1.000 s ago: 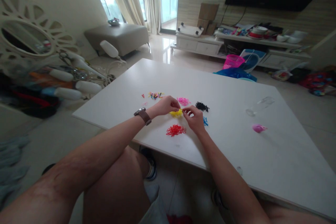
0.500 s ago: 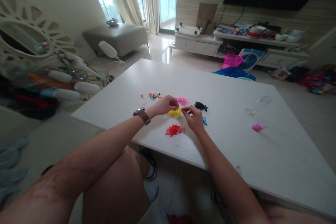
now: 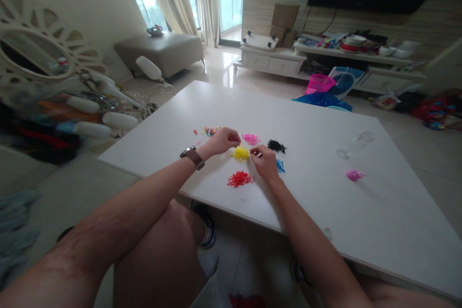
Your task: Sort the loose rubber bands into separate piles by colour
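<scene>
Small coloured pieces lie in piles on the white table (image 3: pixel 310 130). My left hand (image 3: pixel 227 139) is between the mixed pile (image 3: pixel 209 131) and the yellow pile (image 3: pixel 240 154), its fingers pinched. To the right of the yellow pile is my right hand (image 3: pixel 263 160), fingers curled together, next to the blue pile (image 3: pixel 280 166). Whatever either hand holds is too small to make out. Behind them are a pink pile (image 3: pixel 251 139) and a black pile (image 3: pixel 276 146). A red pile (image 3: pixel 239 179) sits nearer the front edge.
On the table's right side are a pink object (image 3: pixel 354 175) and a clear container (image 3: pixel 344 153). One small red piece (image 3: pixel 195 132) lies at the left. Past the table stand a pink basket (image 3: pixel 319 84) and a grey ottoman (image 3: pixel 162 53).
My hands have moved apart, the left one slightly to the left and the right one slightly right. More of the yellow and blue piles shows between and beside them.
</scene>
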`<state>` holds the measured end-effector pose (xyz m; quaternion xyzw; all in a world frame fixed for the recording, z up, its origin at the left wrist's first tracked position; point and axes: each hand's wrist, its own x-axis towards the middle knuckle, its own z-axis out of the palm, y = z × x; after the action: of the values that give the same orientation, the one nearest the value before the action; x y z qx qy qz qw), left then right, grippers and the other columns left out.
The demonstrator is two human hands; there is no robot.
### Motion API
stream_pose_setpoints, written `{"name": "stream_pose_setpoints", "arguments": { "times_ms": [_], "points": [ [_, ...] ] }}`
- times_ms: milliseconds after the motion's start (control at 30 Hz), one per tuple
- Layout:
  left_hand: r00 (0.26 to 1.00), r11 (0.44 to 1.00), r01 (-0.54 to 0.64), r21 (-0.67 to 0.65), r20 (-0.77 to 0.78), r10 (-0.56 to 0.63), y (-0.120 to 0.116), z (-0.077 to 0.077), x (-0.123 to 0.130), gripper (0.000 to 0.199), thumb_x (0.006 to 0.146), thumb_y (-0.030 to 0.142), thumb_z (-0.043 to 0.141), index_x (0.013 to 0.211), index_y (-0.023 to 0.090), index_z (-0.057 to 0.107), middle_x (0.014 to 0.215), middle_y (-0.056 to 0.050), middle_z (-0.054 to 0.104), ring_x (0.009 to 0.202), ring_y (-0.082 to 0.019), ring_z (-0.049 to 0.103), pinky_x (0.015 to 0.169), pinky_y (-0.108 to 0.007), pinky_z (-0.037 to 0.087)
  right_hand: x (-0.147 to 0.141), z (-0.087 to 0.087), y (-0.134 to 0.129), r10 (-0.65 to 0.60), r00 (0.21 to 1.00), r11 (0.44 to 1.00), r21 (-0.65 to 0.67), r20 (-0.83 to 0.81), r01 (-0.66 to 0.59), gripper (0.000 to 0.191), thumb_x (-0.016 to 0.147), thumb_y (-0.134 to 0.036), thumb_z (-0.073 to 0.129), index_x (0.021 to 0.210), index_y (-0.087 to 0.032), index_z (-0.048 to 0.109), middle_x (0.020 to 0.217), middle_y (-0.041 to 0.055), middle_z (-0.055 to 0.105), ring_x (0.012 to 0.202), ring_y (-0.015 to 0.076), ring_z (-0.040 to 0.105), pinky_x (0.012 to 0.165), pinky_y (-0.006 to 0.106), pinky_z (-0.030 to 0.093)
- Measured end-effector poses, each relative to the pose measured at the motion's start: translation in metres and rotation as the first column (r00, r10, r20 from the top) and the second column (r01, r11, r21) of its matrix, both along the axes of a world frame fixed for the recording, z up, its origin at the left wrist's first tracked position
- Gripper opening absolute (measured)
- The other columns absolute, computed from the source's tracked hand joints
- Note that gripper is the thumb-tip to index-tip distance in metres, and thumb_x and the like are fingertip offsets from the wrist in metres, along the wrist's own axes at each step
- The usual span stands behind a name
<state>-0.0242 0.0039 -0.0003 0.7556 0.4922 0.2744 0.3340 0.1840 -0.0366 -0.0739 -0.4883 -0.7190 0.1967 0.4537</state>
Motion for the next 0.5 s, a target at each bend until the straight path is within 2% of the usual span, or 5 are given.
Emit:
{"name": "stream_pose_setpoints", "arguments": {
  "times_ms": [133, 267, 400, 500],
  "points": [
    [1.000, 1.000, 0.012, -0.011, 0.009, -0.011, -0.001, 0.000, 0.002, 0.007, 0.074, 0.016, 0.071, 0.077, 0.012, 0.076, 0.072, -0.006, 0.075, 0.067, -0.015, 0.067, 0.064, -0.025, 0.050, -0.007, -0.007, 0.008, 0.021, 0.997, 1.000, -0.024, 0.072, -0.019, 0.013, 0.082, -0.014, 0.059, 0.080, -0.020, 0.071, 0.082, 0.0029, 0.070, 0.070, 0.0165, 0.062, 0.069, 0.030, 0.049],
    [0.999, 0.999, 0.039, -0.017, 0.019, -0.038, -0.001, 0.000, 0.004, 0.008, 0.075, 0.017, 0.070, 0.078, 0.012, 0.076, 0.071, -0.005, 0.074, 0.066, -0.015, 0.066, 0.063, -0.024, 0.049, -0.008, -0.005, 0.008, 0.039, 0.991, 0.999, -0.010, 0.127, -0.038, 0.012, 0.085, -0.016, 0.061, 0.083, -0.021, 0.072, 0.084, 0.0037, 0.069, 0.073, 0.0176, 0.062, 0.073, 0.031, 0.049],
    [0.996, 0.996, 0.085, -0.017, 0.013, -0.085, -0.001, -0.001, 0.006, 0.009, 0.075, 0.016, 0.070, 0.078, 0.012, 0.077, 0.070, -0.005, 0.074, 0.065, -0.014, 0.064, 0.062, -0.023, 0.048, -0.005, 0.003, 0.001, 0.019, 0.998, 0.997, 0.076, 0.066, -0.024, 0.010, 0.089, -0.021, 0.061, 0.090, -0.020, 0.071, 0.085, 0.0047, 0.069, 0.075, 0.0187, 0.063, 0.074, 0.032, 0.050],
    [0.994, 0.994, 0.111, -0.020, -0.002, -0.111, -0.002, -0.003, 0.008, 0.010, 0.075, 0.016, 0.070, 0.080, 0.012, 0.077, 0.071, -0.005, 0.074, 0.065, -0.014, 0.064, 0.061, -0.023, 0.046, -0.005, 0.009, -0.003, 0.025, 0.999, 0.996, 0.092, -0.028, -0.022, 0.012, 0.090, -0.026, 0.063, 0.097, -0.020, 0.071, 0.088, 0.0048, 0.070, 0.074, 0.0180, 0.064, 0.072, 0.032, 0.052]
  ]
}}
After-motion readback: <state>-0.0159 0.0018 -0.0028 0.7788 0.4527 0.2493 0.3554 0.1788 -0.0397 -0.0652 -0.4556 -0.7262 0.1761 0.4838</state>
